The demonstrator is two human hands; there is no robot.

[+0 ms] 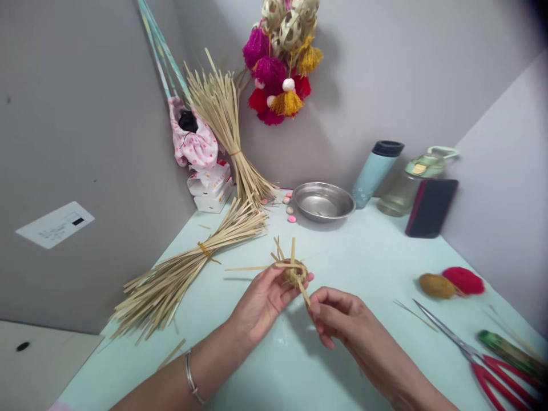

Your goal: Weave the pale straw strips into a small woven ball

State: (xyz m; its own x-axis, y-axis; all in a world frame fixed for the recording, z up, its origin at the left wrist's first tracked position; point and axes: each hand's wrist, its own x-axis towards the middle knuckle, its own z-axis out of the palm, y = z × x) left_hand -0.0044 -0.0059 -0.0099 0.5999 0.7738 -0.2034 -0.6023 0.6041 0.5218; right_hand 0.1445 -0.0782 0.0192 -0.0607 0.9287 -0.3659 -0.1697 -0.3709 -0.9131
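My left hand [263, 299] holds a small half-woven straw ball [294, 273] between thumb and fingers, above the pale green table [363, 257]. Loose strip ends stick up and out from the ball. My right hand [342, 317] pinches one straw strip [305, 294] that hangs from the ball's lower right. A silver bracelet sits on my left wrist.
A tied straw bundle [192, 268] lies at left; another [226, 131] leans on the wall. A metal bowl [323, 201], tumbler [377, 171], bottle [411, 182] and dark phone [430, 206] stand behind. Pom-poms [454, 282] and red scissors [483, 359] lie right. Tasselled ornaments [282, 63] hang above.
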